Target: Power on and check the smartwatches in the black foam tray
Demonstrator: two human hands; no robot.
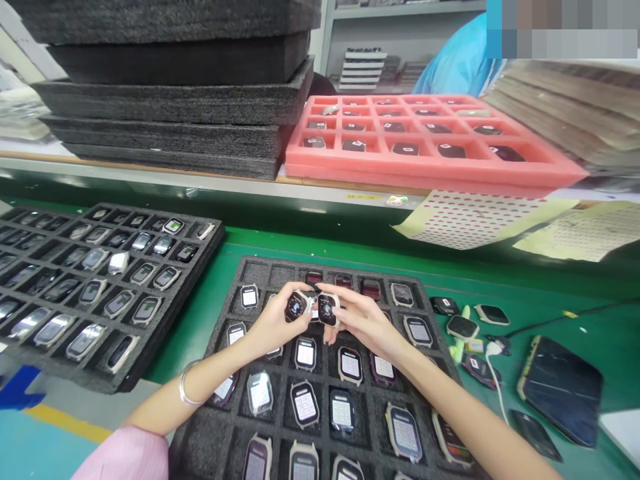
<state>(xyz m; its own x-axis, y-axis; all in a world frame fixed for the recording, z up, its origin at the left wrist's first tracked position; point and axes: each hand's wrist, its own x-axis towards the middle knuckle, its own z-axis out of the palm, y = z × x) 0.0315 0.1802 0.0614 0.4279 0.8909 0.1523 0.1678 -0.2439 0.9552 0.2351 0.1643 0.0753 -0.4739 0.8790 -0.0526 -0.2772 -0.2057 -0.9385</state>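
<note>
Above the far middle of a black foam tray (280,430), both hands hold watches side by side. My left hand (283,310) grips a smartwatch without a strap, its dark screen (296,305) lit with a small picture. A second smartwatch (328,309), light-framed with a similar picture, is pinched in the fingers of my right hand (363,317). Below them, the tray's compartments hold many watch bodies, such as a lit white-screened watch (305,353) and a red-edged watch (350,365). My hands cover some of the compartments behind them.
Another black foam tray (165,333) of watches lies at left. On the shelf are stacked black foam slabs (175,103) and a pink foam tray (430,170) of watches. Loose watches (463,327), a white cable (495,373) and a dark phone-like device (563,387) lie at right. A person in blue (453,60) is behind.
</note>
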